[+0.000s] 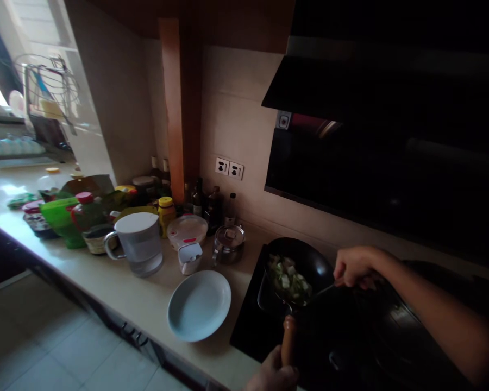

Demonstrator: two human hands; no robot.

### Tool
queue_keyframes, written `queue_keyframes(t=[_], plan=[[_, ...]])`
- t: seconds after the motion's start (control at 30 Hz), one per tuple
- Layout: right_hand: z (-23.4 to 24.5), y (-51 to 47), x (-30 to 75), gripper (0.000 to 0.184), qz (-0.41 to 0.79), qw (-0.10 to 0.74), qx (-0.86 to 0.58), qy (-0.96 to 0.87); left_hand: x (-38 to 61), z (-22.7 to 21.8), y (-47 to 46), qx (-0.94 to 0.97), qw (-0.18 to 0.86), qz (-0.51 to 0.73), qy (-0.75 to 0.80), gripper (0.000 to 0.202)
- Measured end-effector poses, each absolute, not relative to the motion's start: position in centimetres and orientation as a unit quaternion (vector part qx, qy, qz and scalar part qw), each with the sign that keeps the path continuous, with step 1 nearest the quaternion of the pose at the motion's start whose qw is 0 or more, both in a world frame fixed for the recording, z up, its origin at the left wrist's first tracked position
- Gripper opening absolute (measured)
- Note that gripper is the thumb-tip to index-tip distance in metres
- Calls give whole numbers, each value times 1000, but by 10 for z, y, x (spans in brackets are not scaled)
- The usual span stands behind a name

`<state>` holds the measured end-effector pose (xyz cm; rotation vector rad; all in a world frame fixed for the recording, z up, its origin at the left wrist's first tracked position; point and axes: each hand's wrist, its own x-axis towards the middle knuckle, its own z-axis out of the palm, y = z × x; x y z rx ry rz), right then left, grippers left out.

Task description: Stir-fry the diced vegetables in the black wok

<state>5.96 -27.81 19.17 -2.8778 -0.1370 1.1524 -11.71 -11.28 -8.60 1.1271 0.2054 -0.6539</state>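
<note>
**Both hands closed: left on wok handle, right on metal utensil**

We're curling the left hand's [274,373] fingers around the wooden handle [288,341], no gap showing; the wood is presumably sparing us the heat and bracing the wok [318,262]. We're closing the right hand [353,267] into a fist on a thin metal utensil [325,291], knuckles up. We're angling its shaft down over the rim, probably to clear the wall. Its tip is getting lost in the dark, so we're not able to tell if it's touching food.

Pale and green food pieces [288,279] are lying inside the wok, towards its left side. The wok is sitting on the black cooktop [248,330], under the range hood [293,87].

Further out, the white plate [199,307] is resting face up on the counter [136,301], just beside the cooktop, likely for easy reach. A white tub [190,258], lidded metal pot [229,244] and pitcher [140,244] are standing behind and left, leaving the plate's front side unblocked.
</note>
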Motion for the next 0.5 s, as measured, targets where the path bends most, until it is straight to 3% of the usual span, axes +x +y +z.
queue_keyframes(t=[0.1,0.33,0.5], plan=[[179,-275,42,32,360,7,-929,-82,-117,-89,-117,493,807,-312,91,60],[192,-314,28,26,360,89,-928,-46,-119,-99,-122,476,825,-295,76,64],[216,-297,27,22,407,43,-912,-37,-120,-90,-122,481,820,-300,83,70]])
